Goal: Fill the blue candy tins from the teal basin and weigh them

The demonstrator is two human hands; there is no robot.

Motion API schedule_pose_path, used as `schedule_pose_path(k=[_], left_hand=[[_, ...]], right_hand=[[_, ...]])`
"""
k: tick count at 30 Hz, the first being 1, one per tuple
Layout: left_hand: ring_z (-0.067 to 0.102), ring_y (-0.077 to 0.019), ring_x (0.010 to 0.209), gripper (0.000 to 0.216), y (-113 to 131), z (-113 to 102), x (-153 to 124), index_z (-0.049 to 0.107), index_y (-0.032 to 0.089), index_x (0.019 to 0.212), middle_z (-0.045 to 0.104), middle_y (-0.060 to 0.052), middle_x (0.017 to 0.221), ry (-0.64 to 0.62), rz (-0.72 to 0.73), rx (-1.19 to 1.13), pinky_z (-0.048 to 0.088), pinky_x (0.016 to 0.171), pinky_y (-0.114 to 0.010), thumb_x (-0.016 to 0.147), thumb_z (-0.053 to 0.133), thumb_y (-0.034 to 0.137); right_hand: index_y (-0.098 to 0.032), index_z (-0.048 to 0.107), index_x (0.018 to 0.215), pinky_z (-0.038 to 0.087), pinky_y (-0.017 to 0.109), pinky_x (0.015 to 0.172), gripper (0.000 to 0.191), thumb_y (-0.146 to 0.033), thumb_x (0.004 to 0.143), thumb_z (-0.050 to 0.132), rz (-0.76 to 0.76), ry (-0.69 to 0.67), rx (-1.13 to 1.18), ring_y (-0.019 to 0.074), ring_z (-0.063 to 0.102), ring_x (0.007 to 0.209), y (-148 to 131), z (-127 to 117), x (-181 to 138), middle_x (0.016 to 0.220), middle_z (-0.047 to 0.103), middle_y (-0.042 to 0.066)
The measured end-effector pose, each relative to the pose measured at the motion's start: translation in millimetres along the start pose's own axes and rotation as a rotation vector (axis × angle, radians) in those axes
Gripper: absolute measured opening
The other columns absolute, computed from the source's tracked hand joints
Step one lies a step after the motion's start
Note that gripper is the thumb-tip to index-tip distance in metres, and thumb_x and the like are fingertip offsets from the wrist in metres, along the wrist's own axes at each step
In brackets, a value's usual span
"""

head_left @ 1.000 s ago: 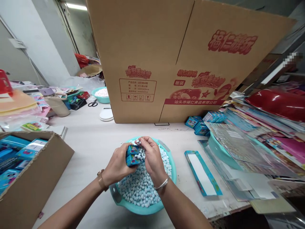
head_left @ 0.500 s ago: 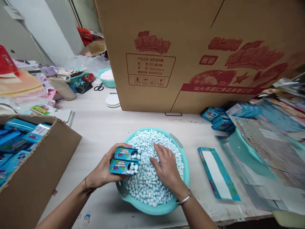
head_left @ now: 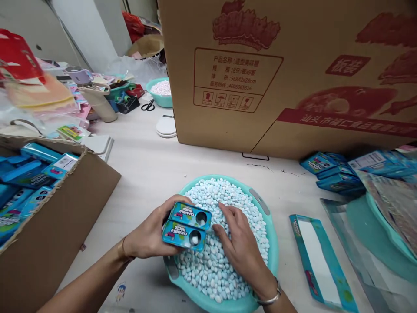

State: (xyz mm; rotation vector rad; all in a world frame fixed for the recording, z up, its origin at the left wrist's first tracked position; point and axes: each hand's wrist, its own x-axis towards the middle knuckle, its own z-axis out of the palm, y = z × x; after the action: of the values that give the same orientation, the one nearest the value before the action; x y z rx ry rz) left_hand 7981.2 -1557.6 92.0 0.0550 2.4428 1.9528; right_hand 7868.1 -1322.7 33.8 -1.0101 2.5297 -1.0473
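Note:
In my left hand [head_left: 148,234] are two blue candy tins [head_left: 184,233], gripped side by side over the left part of a turquoise basin [head_left: 273,243]. Each tin has a round hole at its right end, with a few white candies visible inside. Pale blue and white candies [head_left: 215,282] fill the basin. My right hand [head_left: 241,245] rests on the candies just right of the tins, fingers apart and the thumb near the tins' edge. Its fingertips touch the candies; I see nothing held in it.
A cardboard box of blue tins [head_left: 87,195] stands at left. Behind the basin rises a large printed carton [head_left: 221,126]. To the right lie a flat blue card sleeve [head_left: 322,265], stacked tins [head_left: 335,174] and another turquoise basin [head_left: 374,230]. A white scale [head_left: 166,127] sits further back.
Loose candies piled on the tins' holes have gone, leaving the holes uncovered. The tins have tipped slightly. The view has shifted, so the surroundings appear displaced.

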Motion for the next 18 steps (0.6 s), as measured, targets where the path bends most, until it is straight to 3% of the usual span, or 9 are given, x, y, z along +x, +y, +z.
schedule_pose_path(k=[5,9,12,18], left_hand=[[0.055,-0.0273,0.109,0.068,35,0,6,0.046,0.024,0.127,0.054,-0.008,0.121,0.041,-0.075,0.489,0.047,0.094,-0.041,0.064,0.070,0.014],[0.055,-0.0308,0.092,0.052,44,19,26,0.055,0.019,0.110,0.060,-0.010,0.102,-0.118,-0.146,0.889,0.047,0.078,-0.044,0.060,0.066,0.021],[0.056,-0.0326,0.090,0.044,42,38,42,0.057,0.018,0.100,0.061,-0.011,0.098,-0.170,-0.129,0.991,0.048,0.073,-0.043,0.057,0.066,0.022],[0.059,-0.0338,0.096,0.050,40,51,39,0.056,0.019,0.106,0.063,-0.011,0.103,-0.030,-0.084,0.903,0.050,0.079,-0.044,0.057,0.068,0.021]], right_hand=[[-0.027,0.052,0.134,0.045,0.044,0.101,0.039,-0.044,0.099,0.045,0.039,0.011,0.081,0.0264,0.051,0.121,-4,-2,6,0.126,0.055,0.010],[-0.025,0.061,0.119,0.043,0.039,0.102,0.031,-0.044,0.097,0.049,0.105,0.070,0.277,0.0238,0.055,0.117,-2,-4,15,0.121,0.060,0.007],[-0.023,0.066,0.108,0.043,0.038,0.099,0.030,-0.046,0.093,0.056,0.198,0.131,0.537,0.0232,0.058,0.108,-3,2,18,0.111,0.065,0.006],[-0.022,0.066,0.089,0.045,0.031,0.089,0.025,-0.044,0.080,0.071,0.383,0.406,1.213,0.0183,0.060,0.092,-31,13,24,0.094,0.068,0.001]])
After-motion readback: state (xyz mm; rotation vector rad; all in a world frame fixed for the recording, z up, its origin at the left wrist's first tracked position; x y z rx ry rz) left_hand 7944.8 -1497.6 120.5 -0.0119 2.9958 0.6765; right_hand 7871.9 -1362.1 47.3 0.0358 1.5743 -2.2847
